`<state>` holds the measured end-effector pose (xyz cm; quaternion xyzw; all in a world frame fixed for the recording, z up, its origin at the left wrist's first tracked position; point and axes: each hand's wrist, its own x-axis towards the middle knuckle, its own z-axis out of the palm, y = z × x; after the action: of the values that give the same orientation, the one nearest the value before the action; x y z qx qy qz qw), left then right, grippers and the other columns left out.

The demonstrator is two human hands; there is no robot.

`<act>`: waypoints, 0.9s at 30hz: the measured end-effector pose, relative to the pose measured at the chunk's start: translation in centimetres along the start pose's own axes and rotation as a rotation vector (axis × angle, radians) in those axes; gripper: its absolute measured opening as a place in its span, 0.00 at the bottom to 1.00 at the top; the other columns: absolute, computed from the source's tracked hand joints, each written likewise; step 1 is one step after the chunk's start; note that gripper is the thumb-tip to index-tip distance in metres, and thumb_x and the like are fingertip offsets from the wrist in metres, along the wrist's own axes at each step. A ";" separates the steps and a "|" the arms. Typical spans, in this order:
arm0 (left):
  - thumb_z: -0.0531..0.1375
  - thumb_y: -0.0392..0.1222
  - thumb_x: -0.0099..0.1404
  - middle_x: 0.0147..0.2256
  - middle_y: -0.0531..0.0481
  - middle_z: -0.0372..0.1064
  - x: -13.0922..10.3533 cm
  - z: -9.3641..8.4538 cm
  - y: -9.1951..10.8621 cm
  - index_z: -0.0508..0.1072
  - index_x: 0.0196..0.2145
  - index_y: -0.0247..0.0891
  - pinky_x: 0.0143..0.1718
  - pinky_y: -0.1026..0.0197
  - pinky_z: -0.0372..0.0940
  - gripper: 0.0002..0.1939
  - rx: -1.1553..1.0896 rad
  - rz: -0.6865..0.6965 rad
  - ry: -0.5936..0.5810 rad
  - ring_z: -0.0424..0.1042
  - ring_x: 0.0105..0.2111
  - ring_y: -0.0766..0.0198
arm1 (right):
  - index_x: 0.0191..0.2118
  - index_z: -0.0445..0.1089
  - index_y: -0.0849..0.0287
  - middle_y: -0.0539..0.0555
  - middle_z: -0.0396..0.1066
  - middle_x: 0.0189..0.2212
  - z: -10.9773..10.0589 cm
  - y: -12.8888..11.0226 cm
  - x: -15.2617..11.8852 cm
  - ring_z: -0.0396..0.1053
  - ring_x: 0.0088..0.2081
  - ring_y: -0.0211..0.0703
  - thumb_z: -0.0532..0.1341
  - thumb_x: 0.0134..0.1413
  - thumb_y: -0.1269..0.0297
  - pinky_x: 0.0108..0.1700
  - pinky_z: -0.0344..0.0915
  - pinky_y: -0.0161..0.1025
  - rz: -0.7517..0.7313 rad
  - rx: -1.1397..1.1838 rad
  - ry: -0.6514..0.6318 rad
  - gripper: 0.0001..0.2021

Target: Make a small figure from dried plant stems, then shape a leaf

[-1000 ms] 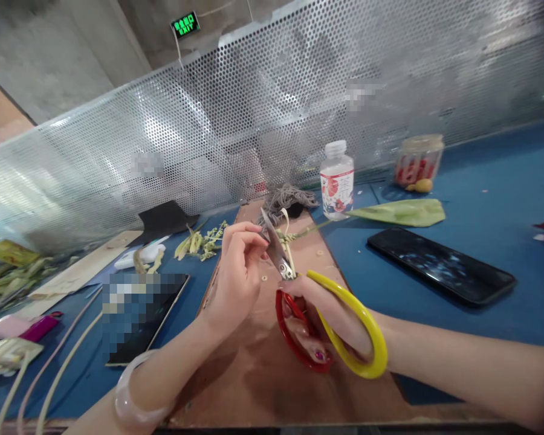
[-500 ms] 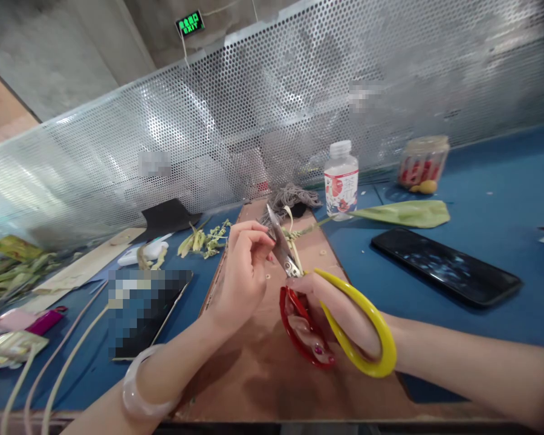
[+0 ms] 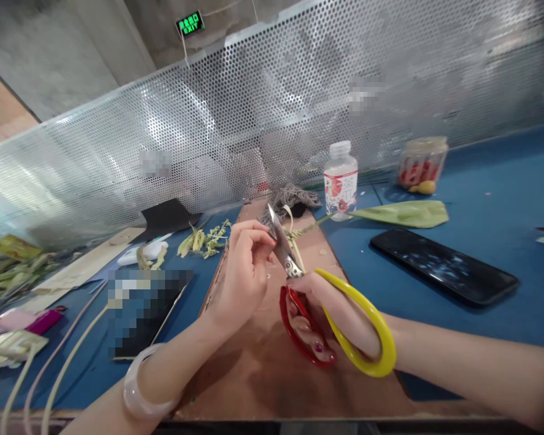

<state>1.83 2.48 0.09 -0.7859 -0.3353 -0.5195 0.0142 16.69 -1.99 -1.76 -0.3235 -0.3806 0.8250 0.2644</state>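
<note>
Red-and-yellow-handled metal scissors (image 3: pixel 283 250) gripped in right hand (image 3: pixel 342 308), blades angled toward eleven o'clock; left hand (image 3: pixel 243 281) curled close beside them, cannot tell whether pinching anything.

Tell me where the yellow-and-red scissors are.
In the head view, the scissors are in the right hand, above the brown board, blades beside the left hand.

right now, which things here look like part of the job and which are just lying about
Likely in the job:
- scissors, in the right hand
- knotted green strip behind the blades
- board under the hands

Seemingly just lying about:
- black phone
- bottle
- jar
</note>
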 end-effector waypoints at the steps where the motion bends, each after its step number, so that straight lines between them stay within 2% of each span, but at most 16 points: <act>1: 0.54 0.30 0.64 0.40 0.47 0.59 0.0 0.0 0.0 0.65 0.34 0.39 0.29 0.66 0.68 0.06 -0.011 -0.005 0.000 0.63 0.40 0.64 | 0.18 0.55 0.57 0.45 0.53 0.14 0.0 0.1 0.0 0.51 0.13 0.34 0.52 0.46 0.50 0.14 0.49 0.32 -0.012 -0.003 0.000 0.17; 8: 0.54 0.31 0.64 0.42 0.47 0.59 -0.1 0.1 -0.3 0.65 0.34 0.39 0.30 0.65 0.67 0.05 -0.077 -0.056 0.011 0.64 0.39 0.65 | 0.18 0.55 0.56 0.45 0.53 0.13 -0.3 0.3 0.1 0.50 0.13 0.33 0.53 0.45 0.49 0.13 0.49 0.32 -0.058 -0.011 -0.002 0.17; 13: 0.54 0.35 0.65 0.47 0.47 0.60 -0.2 0.0 0.1 0.64 0.35 0.39 0.30 0.64 0.66 0.02 -0.169 -0.196 -0.014 0.66 0.31 0.71 | 0.17 0.56 0.56 0.44 0.52 0.12 -0.3 0.2 -0.1 0.50 0.13 0.33 0.54 0.43 0.48 0.13 0.49 0.31 -0.028 -0.022 -0.020 0.17; 20: 0.56 0.38 0.64 0.51 0.47 0.60 0.1 -0.4 1.6 0.66 0.34 0.38 0.28 0.64 0.66 0.02 -0.129 -0.345 0.019 0.68 0.24 0.75 | 0.18 0.56 0.56 0.43 0.51 0.12 0.0 -0.2 -0.2 0.48 0.13 0.32 0.53 0.43 0.49 0.13 0.47 0.30 0.023 -0.021 0.013 0.16; 27: 0.57 0.38 0.64 0.51 0.46 0.61 0.1 -0.4 1.8 0.68 0.34 0.38 0.30 0.63 0.66 0.02 -0.147 -0.423 0.037 0.67 0.23 0.75 | 0.18 0.56 0.56 0.43 0.50 0.12 -0.1 -0.1 0.0 0.47 0.13 0.32 0.52 0.45 0.50 0.13 0.47 0.30 0.002 -0.023 -0.011 0.16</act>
<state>2.52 1.05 0.92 -0.6872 -0.4534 -0.5484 -0.1464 16.80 -1.88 -1.73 -0.3224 -0.3910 0.8226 0.2579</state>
